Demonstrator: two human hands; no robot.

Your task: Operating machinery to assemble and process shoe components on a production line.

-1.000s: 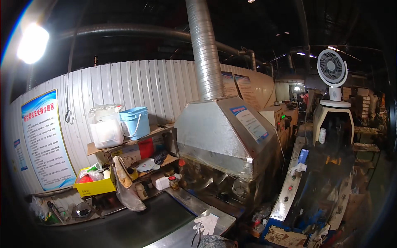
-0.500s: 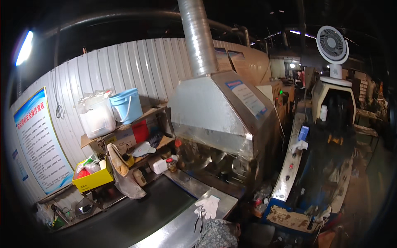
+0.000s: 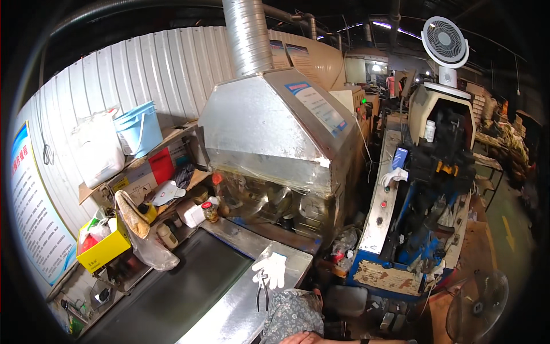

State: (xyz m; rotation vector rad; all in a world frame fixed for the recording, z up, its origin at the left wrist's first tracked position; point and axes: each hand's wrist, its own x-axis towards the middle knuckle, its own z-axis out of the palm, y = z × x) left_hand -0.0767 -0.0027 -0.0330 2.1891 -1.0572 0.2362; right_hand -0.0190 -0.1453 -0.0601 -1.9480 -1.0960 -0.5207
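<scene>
At the lower edge a bare hand [image 3: 302, 338], which I take for my right hand, points left, with a dark band [image 3: 364, 341] on its wrist. It lies at the lower end of a grey floral cloth [image 3: 293, 314]; the frame cuts it off, so its fingers cannot be read. My left hand is out of view. Just beyond the cloth, a white work glove [image 3: 271, 269] lies on the bare metal ledge [image 3: 229, 320]. Dark-handled pliers [image 3: 262, 291] rest against the glove, their handles toward the cloth.
Left of the ledge runs a dark belt [image 3: 172, 286]. Behind stands a metal hood [image 3: 263, 126] with a duct. A yellow box [image 3: 104, 246] and a blue bucket [image 3: 139, 129] sit at the left. On the right are a blue-framed machine [image 3: 395, 278] and a floor fan [image 3: 477, 307].
The view has tipped down and turned right, so the scene sits higher and further left. A bare hand and forearm have come in at the lower edge. Glove and pliers stay on the ledge.
</scene>
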